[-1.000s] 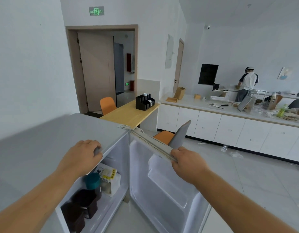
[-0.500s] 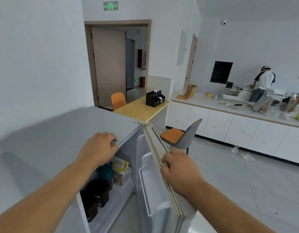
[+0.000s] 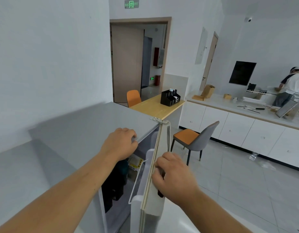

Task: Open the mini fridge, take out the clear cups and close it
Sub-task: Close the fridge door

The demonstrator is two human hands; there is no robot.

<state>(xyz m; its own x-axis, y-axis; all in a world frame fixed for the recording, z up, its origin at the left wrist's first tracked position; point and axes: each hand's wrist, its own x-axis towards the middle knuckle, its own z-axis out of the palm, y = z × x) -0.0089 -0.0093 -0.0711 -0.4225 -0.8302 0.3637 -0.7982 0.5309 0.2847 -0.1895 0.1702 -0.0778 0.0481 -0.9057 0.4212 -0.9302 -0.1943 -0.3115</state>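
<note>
The left hand (image 3: 120,144) is seen curled over the front edge of the mini fridge (image 3: 88,125), fingers closed on its top lip. Just below it, the open compartment is shown holding dark containers (image 3: 114,185) and a yellow-labelled packet (image 3: 136,164); no clear cups can be made out there, and their whereabouts cannot be told. To the right, the fridge door (image 3: 153,195) is held edge-on, roughly at a right angle to the cabinet, hinged at the far corner, its long edge running from hinge toward the camera. The right hand (image 3: 173,175) is clamped over that top edge, nearer the free end, so the swing is judged to be governed by this hand. A grey-and-orange chair (image 3: 194,140) stands beyond the door.
</note>
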